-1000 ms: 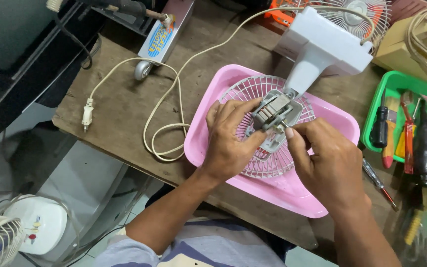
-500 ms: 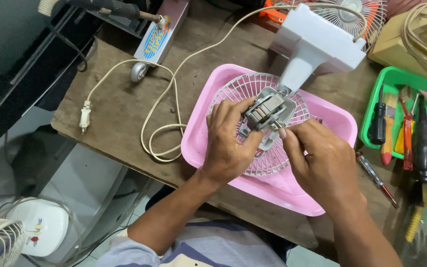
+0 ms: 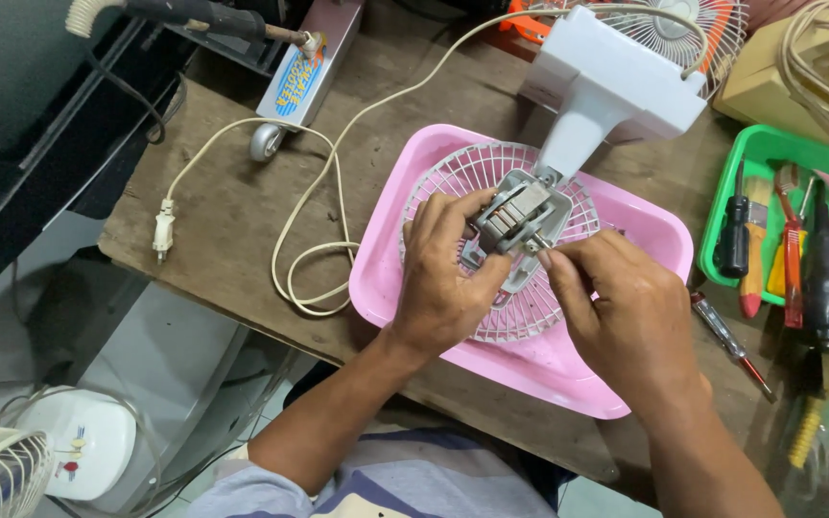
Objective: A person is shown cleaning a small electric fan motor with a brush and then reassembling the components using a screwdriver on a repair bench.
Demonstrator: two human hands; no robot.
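Steadying the small fan motor (image 3: 520, 216) over the white grille (image 3: 530, 297) in the pink tray (image 3: 405, 240), my left hand (image 3: 448, 273) curls around its stiff, dense metal frame while my right hand (image 3: 626, 312) pinches its thin front shaft, likely slippery

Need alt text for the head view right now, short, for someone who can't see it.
Two bare hands work on a small fan motor over a white grille in a pink tray: the left hand steadies it, the right hand pinches its shaft. The fan's white base, a coiled cord and a green tool tray lie around.
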